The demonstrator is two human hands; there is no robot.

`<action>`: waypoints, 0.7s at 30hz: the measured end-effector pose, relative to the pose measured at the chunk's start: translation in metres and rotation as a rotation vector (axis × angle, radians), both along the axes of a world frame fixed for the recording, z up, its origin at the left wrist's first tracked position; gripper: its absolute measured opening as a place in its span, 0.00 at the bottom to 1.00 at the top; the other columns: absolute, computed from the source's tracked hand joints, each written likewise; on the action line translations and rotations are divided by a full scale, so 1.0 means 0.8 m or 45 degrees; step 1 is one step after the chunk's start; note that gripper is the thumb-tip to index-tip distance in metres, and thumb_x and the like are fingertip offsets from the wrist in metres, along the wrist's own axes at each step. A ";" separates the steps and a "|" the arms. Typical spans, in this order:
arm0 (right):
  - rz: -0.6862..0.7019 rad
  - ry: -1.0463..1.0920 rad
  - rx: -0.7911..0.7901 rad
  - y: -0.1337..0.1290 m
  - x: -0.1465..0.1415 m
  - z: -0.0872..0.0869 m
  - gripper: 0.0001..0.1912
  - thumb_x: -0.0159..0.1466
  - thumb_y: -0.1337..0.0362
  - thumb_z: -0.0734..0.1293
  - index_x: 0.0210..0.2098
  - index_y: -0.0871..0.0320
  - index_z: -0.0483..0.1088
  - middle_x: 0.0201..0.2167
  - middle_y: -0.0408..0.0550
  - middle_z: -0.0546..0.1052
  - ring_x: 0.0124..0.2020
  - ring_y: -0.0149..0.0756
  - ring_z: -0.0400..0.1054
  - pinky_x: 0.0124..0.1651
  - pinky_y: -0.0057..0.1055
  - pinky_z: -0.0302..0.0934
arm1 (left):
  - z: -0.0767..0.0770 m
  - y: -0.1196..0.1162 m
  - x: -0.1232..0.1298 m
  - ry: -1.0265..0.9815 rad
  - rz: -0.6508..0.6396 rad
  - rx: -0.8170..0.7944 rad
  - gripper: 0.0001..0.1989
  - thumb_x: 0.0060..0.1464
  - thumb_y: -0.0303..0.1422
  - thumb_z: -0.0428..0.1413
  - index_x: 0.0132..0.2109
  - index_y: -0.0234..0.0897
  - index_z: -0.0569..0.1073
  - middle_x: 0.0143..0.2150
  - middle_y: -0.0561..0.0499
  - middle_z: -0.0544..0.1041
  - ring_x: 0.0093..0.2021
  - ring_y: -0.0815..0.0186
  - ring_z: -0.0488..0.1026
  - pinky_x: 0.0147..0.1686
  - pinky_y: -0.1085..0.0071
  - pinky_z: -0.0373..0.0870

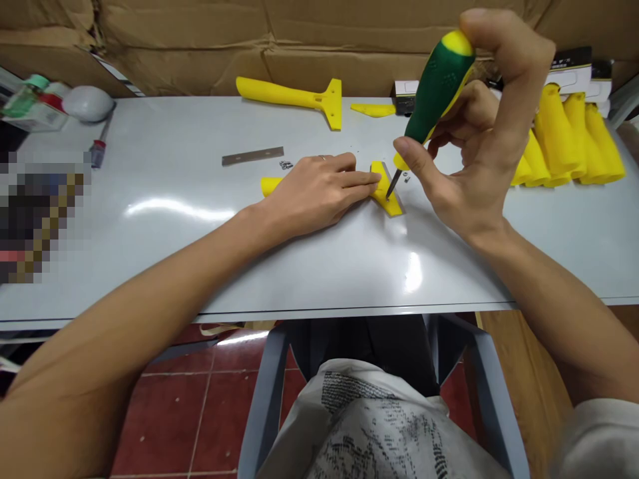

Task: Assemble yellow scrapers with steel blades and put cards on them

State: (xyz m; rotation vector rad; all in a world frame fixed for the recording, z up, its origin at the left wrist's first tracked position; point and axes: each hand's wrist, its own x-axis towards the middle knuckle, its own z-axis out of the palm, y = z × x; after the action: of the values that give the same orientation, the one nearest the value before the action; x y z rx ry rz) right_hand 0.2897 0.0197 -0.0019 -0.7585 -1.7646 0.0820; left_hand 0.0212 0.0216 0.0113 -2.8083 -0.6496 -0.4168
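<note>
A yellow scraper lies on the white table, with a metal blade edge showing along its head. My left hand presses it down, fingers over the handle and fingertips on the head; most of the handle is hidden beneath. In my right hand is a green and yellow screwdriver, tilted, its tip at a screw spot on the scraper head. My thumb and fingers grip the screwdriver, one finger on its butt end. Small screws lie just right of the head. More screws and a loose blade lie beyond my left hand.
Behind are another yellow scraper body and a small yellow piece. Several yellow handles are piled at right by black-and-white boxes. A second screwdriver lies at left. Cardboard lines the back edge.
</note>
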 end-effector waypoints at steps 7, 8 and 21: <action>0.122 0.100 -0.156 0.001 0.001 0.017 0.41 0.74 0.26 0.64 0.79 0.26 0.50 0.69 0.43 0.75 0.49 0.48 0.82 0.54 0.51 0.85 | -0.001 0.000 0.001 -0.010 0.018 -0.002 0.23 0.84 0.30 0.46 0.67 0.41 0.84 0.61 0.47 0.89 0.52 0.56 0.83 0.42 0.60 0.79; 0.118 0.128 -0.189 0.001 0.000 0.019 0.41 0.72 0.26 0.65 0.78 0.26 0.52 0.76 0.42 0.70 0.49 0.48 0.82 0.54 0.52 0.86 | 0.000 -0.001 0.001 -0.009 0.019 0.000 0.23 0.84 0.29 0.46 0.67 0.42 0.84 0.61 0.47 0.89 0.52 0.56 0.83 0.42 0.60 0.79; 0.286 0.233 -0.193 -0.005 -0.008 0.019 0.35 0.71 0.35 0.72 0.74 0.25 0.62 0.81 0.36 0.61 0.49 0.44 0.79 0.53 0.49 0.86 | 0.007 -0.004 0.001 -0.016 0.014 -0.059 0.23 0.84 0.29 0.46 0.67 0.42 0.85 0.62 0.46 0.89 0.52 0.56 0.83 0.43 0.61 0.77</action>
State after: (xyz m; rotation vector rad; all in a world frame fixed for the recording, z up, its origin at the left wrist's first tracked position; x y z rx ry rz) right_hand 0.2836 0.0160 0.0135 -0.6369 -1.6748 0.4275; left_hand 0.0221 0.0184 0.0171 -2.8468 -0.6858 -0.4230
